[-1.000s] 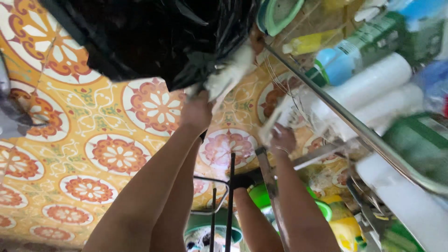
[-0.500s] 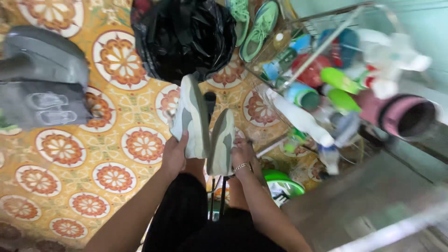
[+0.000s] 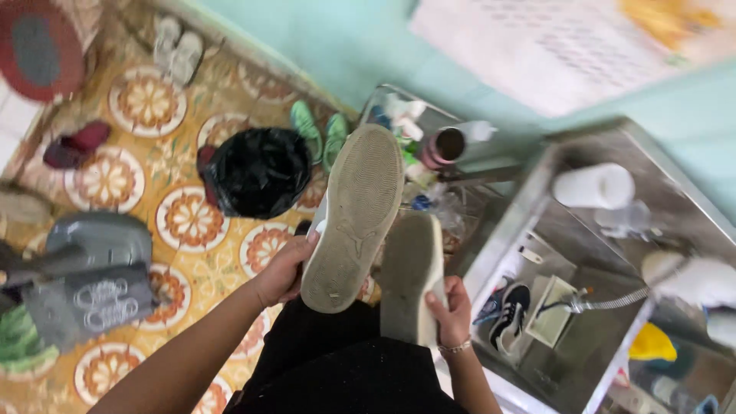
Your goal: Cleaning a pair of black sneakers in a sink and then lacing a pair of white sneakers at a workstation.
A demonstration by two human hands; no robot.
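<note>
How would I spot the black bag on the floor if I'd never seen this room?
Start at the patterned tile floor below the teal wall. Left of the shoe raised in the left hand lies the black bag, beside green shoes; it alone is glossy, crumpled plastic.

We see two pale grey-beige shoe soles [image 3: 354,218], dusty, above a yellow floor [image 3: 192,222] patterned with orange-and-white flower medallions. Left of the soles lies a glossy black bag [image 3: 257,170]; just beyond that bag, green sandals [image 3: 320,132]. The wall [image 3: 360,46] is mint green.
</note>
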